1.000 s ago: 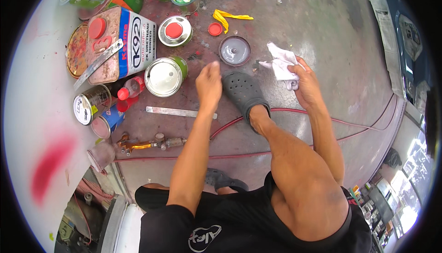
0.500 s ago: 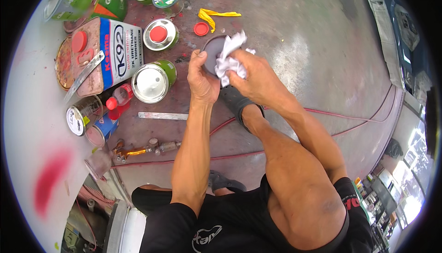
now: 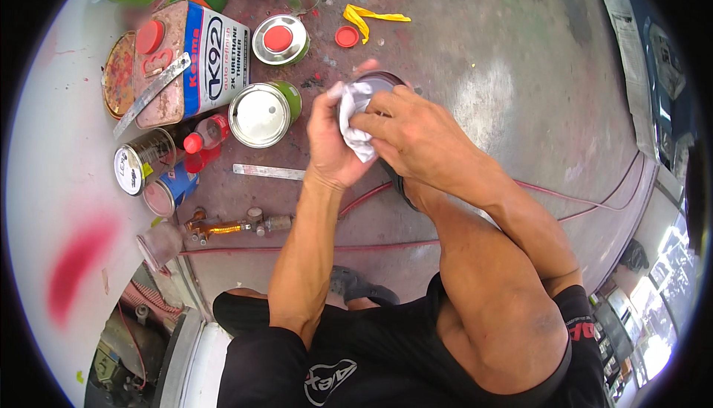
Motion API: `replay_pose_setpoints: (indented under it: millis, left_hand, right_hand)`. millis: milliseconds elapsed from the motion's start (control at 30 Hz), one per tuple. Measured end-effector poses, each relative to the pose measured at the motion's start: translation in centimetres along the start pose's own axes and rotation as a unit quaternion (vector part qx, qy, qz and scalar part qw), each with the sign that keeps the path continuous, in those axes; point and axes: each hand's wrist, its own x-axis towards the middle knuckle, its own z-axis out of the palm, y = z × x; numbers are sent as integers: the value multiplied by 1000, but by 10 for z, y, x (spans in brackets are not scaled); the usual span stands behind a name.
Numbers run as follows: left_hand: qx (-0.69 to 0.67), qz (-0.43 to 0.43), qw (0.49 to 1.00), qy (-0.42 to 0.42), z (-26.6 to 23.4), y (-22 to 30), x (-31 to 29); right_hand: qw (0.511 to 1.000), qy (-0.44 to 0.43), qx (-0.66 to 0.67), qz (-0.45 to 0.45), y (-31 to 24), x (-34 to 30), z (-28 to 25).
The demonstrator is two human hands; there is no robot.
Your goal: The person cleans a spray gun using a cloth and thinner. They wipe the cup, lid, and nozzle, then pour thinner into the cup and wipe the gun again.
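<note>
My left hand (image 3: 330, 148) is wrapped round a round cup (image 3: 384, 78) with a dark rim and a greyish-purple inside, held up above the floor in front of me. A crumpled white wipe (image 3: 354, 122), paper or cloth, is pinched in my right hand (image 3: 420, 129). Those fingers press the wipe against the cup's near side and inside. Most of the cup's body is hidden by both hands. Left of them stands a green can with a silver lid (image 3: 260, 116). A flat metal strip (image 3: 269, 172) lies beside my left forearm.
At left are a thinner can (image 3: 223, 59) with a metal strip across it, a red-capped can (image 3: 281, 40), a small red bottle (image 3: 208, 133) and a spray gun (image 3: 238, 224). A yellow strip (image 3: 375, 15) and red cap (image 3: 347, 36) lie ahead. A red hose (image 3: 401, 246) crosses the floor.
The view has shifted, so the cans sit higher and farther right. My right hand has moved the wipe nearer my left palm, and the cup is turned differently.
</note>
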Motion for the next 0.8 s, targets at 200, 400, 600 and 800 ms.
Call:
replay_pose_setpoints:
  millis: [200,400,600,800]
  left_hand:
    - [-81,19,996,16,-3,-24,-5]
    - [56,149,984,85,13,-42,-1]
    - [139,169,974,59,-7,-32,6]
    - [140,141,978,63,2,-13,11]
  right_hand:
    - [982,74,61,163,4,17,12]
    - [955,126,84,256,24,8,6]
    - [977,-50,17,205,19,-17,4]
    - [988,0,143,66,-3,-3,1]
